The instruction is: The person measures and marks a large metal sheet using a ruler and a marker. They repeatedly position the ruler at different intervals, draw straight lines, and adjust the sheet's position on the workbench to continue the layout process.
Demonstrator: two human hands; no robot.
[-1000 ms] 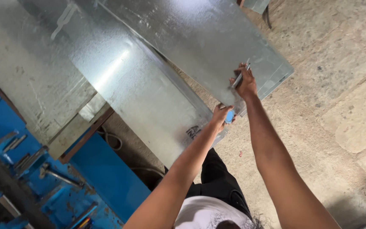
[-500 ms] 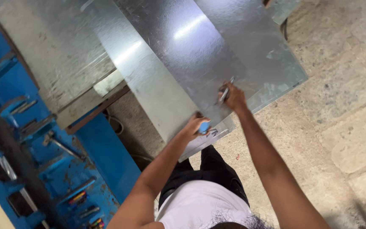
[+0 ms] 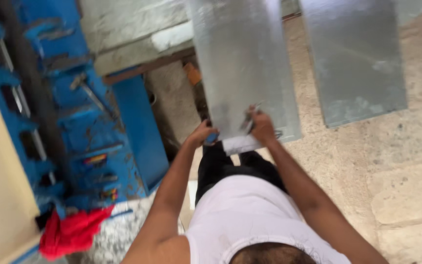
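Observation:
A long galvanised metal sheet runs away from me over the floor. My left hand grips its near left corner and is closed on a small blue object that is too blurred to identify. My right hand rests on the near end of the sheet and holds a thin metal tool against the surface. A pale strip shows at the sheet's near edge between my hands. Below them are my black trousers and white shirt.
A second metal sheet lies on the concrete floor to the right. A blue metal machine with tools on it stands close on the left. A red cloth hangs at its lower end. A rusty bar lies behind.
The view has swung, so the sheets now point straight away from me. Both hands stay at the near end of the sheet, closer together than before. The red cloth has come into view.

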